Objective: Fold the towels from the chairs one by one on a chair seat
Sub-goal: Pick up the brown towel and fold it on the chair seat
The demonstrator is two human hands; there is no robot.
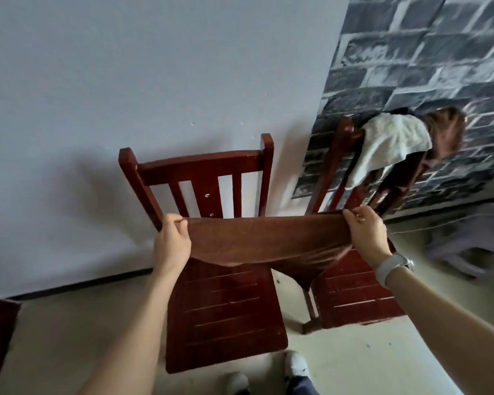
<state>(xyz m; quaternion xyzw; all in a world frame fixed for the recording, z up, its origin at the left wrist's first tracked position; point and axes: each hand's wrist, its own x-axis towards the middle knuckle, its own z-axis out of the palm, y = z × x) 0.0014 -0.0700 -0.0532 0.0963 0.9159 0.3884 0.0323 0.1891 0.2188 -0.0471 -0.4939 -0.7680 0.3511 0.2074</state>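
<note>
The left hand (171, 240) and right hand (365, 235) each pinch a top corner of a brown terry towel (268, 240), held stretched in the air above the slatted seat of a dark red wooden chair (226, 315) — its lower edge sags just over the seat. Beside it, a second red wooden chair (351, 292) carries a white towel (391, 143) and a blurred brown one (445, 129) over its backrest — pale floor (368, 360) lies open in front.
</note>
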